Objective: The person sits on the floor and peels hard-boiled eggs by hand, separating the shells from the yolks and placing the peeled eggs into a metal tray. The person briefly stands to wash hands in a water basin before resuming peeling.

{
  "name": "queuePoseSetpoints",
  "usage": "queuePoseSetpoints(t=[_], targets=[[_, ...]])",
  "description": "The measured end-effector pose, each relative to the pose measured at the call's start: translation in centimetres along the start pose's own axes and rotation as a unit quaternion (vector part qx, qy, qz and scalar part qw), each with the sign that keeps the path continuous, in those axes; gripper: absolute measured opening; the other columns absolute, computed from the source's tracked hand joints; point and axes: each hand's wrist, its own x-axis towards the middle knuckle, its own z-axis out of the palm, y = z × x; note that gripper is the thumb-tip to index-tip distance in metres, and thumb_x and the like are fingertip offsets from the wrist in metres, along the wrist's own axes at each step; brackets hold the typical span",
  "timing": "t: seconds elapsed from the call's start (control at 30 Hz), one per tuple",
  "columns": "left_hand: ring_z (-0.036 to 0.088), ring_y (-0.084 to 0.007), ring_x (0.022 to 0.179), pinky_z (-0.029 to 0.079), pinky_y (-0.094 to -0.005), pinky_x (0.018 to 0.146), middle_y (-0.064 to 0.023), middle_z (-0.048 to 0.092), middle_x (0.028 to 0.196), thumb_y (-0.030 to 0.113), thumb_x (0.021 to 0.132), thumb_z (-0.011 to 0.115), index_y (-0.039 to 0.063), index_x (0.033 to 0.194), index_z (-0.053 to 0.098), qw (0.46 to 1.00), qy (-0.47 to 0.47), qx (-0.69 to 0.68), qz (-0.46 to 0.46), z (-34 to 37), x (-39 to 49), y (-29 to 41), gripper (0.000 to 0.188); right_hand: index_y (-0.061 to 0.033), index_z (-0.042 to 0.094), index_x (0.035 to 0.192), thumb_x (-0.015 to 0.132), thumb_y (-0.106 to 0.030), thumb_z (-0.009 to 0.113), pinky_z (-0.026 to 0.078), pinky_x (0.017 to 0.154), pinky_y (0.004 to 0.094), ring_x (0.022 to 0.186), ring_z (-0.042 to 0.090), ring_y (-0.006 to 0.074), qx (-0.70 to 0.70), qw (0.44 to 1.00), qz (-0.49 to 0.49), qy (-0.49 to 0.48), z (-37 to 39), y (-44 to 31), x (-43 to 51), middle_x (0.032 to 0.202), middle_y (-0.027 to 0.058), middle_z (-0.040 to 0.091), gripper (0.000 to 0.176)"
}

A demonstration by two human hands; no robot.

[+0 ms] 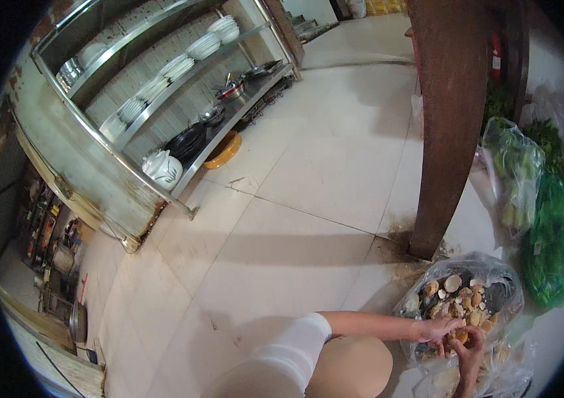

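At the lower right, my left hand (438, 333) and my right hand (472, 344) meet around a small rounded amber-brown thing, apparently an egg (461, 337). The fingers of both hands are bent against it and hide part of its surface. Just beneath them is a clear plastic bag (513, 286) with its mouth spread wide. Inside it lie broken eggshells (453, 283) with pale insides and brown, crusted pieces (473, 318). The bag's near end shows more brown lumps, seen partly through plastic.
Beside the bag stand a dark brown post (453, 124), a clear bag of greens (513, 174) and a green plastic bag (555, 244). A metal rack (135, 122) with stacked white bowls (204, 46), pans and a white lidded pot (162, 169) stands across the tiled floor (272, 258).
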Motion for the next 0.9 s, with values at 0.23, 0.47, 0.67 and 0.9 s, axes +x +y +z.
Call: queuePoseSetpoints(t=[0.23,0.47,0.67,0.9], targets=[[0.058,-0.0204,0.066,0.051,-0.0293,0.047,-0.0137,0.045,0.108,0.038,0.091,0.038,0.011,0.129,0.031,0.996,0.037,0.072,0.022,0.8,-0.3,2.2,0.047,-0.0017,0.050,0.098,0.068,0.000,0.065,0.043,0.074,0.0249,0.084,0.053,0.0138,0.057,0.996,-0.013,0.063,-2.0,2.4,0.4,0.093,0.0049,0.055,0.035],[0.049,-0.0277,0.100,0.036,-0.0367,0.088,-0.0148,0.051,0.109,0.018,0.061,0.071,0.009,0.121,0.048,0.837,0.007,0.501,0.220,1.9,-1.4,4.0,0.064,0.0001,0.049,0.112,0.072,-0.012,0.067,0.044,0.071,0.0255,0.085,0.054,0.0136,0.064,0.986,-0.004,0.152,0.0,3.1,-0.2,0.096,0.0069,0.057,0.045],[0.053,-0.0220,0.090,0.042,-0.0332,0.078,-0.0097,0.057,0.100,0.009,0.062,0.067,0.010,0.111,0.057,0.878,0.072,0.435,0.186,1.9,-2.5,4.6,0.049,0.0009,0.057,0.098,0.070,-0.007,0.064,0.044,0.069,0.0242,0.081,0.055,0.0134,0.117,0.982,0.109,0.096,1.4,0.0,0.2,0.092,0.0064,0.057,0.030],[0.056,-0.0153,0.083,0.046,-0.0279,0.073,-0.0082,0.058,0.098,0.010,0.067,0.066,0.010,0.112,0.056,0.853,0.139,0.450,0.226,0.0,-2.7,5.3,0.046,-0.0048,0.055,0.101,0.069,-0.008,0.068,0.044,0.077,0.0262,0.086,0.053,0.0145,0.112,0.987,0.099,0.063,2.3,-2.9,2.3,0.092,0.0034,0.055,0.034]])
